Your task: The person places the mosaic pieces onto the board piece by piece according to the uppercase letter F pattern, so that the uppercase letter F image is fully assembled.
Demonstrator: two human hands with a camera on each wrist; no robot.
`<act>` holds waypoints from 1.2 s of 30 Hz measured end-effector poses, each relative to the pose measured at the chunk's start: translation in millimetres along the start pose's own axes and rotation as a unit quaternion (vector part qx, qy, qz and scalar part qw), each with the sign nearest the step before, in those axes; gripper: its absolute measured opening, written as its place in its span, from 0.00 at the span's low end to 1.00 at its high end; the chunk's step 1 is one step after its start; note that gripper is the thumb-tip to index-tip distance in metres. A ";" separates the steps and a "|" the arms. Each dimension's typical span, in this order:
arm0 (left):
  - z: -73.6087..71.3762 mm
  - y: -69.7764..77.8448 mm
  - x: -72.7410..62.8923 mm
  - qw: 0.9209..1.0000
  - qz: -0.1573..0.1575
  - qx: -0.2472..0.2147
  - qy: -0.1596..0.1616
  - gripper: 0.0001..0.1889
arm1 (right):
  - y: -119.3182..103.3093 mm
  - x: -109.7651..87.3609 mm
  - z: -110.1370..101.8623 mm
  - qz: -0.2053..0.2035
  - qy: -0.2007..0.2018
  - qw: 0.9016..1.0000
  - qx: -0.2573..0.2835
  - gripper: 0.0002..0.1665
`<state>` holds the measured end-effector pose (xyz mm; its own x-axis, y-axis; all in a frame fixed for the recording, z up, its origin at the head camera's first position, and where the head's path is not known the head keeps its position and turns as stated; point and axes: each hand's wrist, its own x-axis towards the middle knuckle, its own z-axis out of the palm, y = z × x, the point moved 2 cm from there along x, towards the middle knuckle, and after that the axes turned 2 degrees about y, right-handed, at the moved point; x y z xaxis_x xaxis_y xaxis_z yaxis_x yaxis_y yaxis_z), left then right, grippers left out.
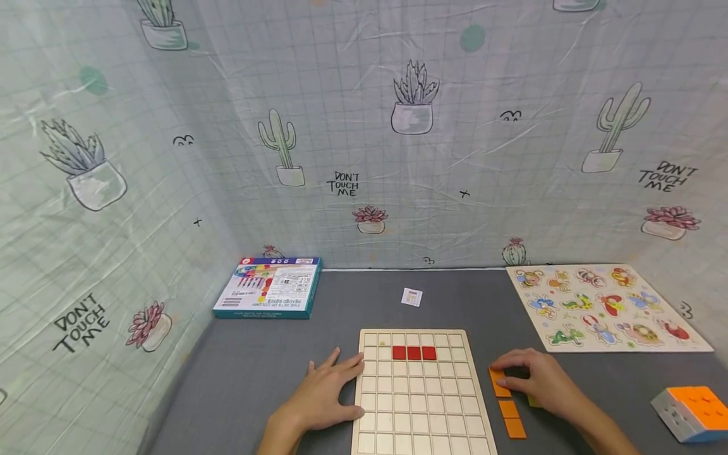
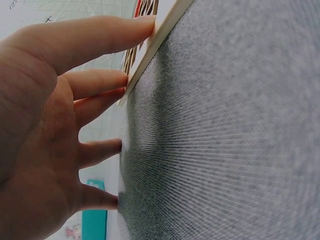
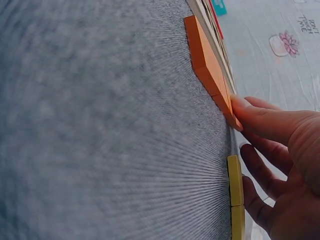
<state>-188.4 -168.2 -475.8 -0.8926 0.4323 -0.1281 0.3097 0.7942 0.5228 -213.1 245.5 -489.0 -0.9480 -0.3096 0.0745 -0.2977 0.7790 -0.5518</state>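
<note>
A pale wooden grid board (image 1: 423,404) lies on the grey table, with three red square tiles (image 1: 414,353) side by side in a row near its far end. My left hand (image 1: 324,392) is spread along the board's left edge, thumb and fingertips touching it. To the right of the board runs a column of orange tiles (image 1: 509,409). At that column's far end my right hand (image 1: 537,380) pinches an orange tile (image 1: 498,387) between thumb and index finger. Yellow tiles (image 3: 235,182) sit beside the right hand's other fingers, mostly hidden beneath it in the head view.
A teal-edged game box (image 1: 270,287) lies at the back left. A small white printed card (image 1: 412,297) is behind the board. At the back right lies an insect picture board (image 1: 608,309), and a cube puzzle (image 1: 694,414) stands at the right. Patterned sheeting rises behind.
</note>
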 end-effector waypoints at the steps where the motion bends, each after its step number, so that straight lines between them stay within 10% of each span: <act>1: 0.1 0.0 -0.1 1.000 0.000 0.001 0.001 0.42 | 0.0 0.3 0.0 -0.006 -0.002 1.000 0.006 0.11; 36: 1.0 0.0 -0.2 1.000 -0.001 0.001 0.001 0.42 | -29.3 10.3 -12.3 -0.026 0.005 0.996 0.089 0.15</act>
<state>-187.9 -167.9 -476.6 -0.8938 0.4297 -0.1282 0.3084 0.7966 0.5199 -215.6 226.2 -461.9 -0.9333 -0.3403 0.1148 -0.3225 0.6534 -0.6849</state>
